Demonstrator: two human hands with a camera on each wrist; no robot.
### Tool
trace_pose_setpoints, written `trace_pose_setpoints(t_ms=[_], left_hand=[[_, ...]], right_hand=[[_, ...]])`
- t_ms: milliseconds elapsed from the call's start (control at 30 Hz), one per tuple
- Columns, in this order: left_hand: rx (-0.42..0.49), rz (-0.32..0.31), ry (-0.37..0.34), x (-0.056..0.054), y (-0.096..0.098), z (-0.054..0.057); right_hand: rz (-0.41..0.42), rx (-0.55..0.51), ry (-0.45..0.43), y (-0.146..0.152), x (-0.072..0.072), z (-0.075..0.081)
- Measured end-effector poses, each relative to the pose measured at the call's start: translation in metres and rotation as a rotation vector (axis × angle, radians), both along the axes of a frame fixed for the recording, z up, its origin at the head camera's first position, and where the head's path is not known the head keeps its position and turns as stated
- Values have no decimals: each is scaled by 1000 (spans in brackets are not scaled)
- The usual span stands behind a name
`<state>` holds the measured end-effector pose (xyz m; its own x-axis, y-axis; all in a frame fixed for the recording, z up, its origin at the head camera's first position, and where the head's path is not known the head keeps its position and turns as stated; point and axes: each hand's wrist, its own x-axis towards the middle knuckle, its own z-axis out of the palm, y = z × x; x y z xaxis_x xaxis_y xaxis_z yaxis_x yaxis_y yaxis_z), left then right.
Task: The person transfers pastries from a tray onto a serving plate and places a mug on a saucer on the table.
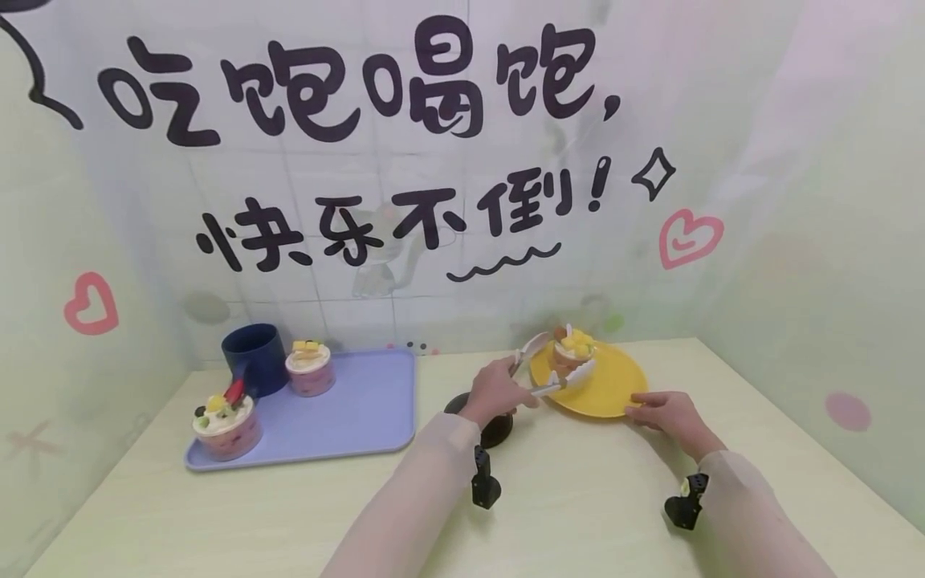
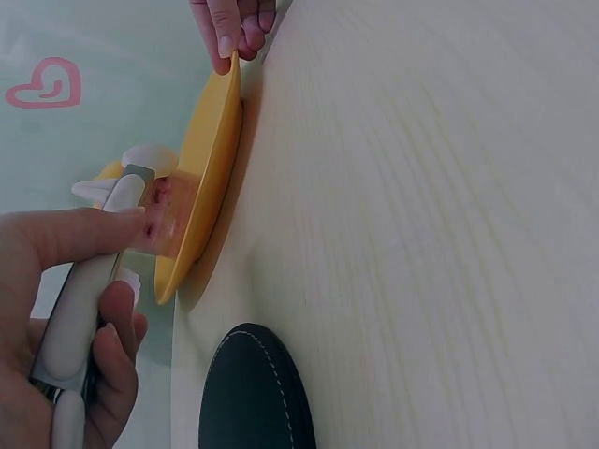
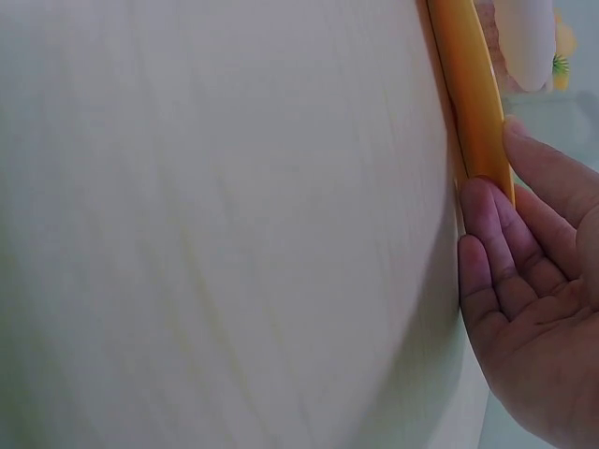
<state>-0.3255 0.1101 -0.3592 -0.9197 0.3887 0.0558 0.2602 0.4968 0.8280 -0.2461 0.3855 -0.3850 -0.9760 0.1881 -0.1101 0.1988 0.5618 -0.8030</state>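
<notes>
In the head view my left hand [image 1: 499,391] grips a pair of metal tongs [image 1: 578,374] with pale, scalloped tips. The tongs are spread, one arm on each side of a dessert cup [image 1: 569,353] with pink layers and yellow topping. That cup stands on a round yellow plate [image 1: 617,384]. My right hand [image 1: 668,413] pinches the plate's near right rim; in the right wrist view its thumb [image 3: 538,154] lies over the rim and fingers curl underneath. The left wrist view shows my thumb [image 2: 94,232] along the tongs' handle, beside the cup.
A black round coaster with a stitched edge [image 2: 248,393] lies beneath my left wrist. At left, a lavender tray [image 1: 368,401] holds a navy mug [image 1: 256,361] and two dessert cups, one [image 1: 311,371] behind the other [image 1: 227,429]. A printed wall sheet [image 1: 433,313] stands behind the table.
</notes>
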Motion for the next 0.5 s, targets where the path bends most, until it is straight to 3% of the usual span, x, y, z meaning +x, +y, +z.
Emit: trace_pose_setpoints(t_ms=[500], left_hand=[[-45, -44, 60, -5, -9, 5]], right_hand=[[7, -17, 17, -2, 2, 0]])
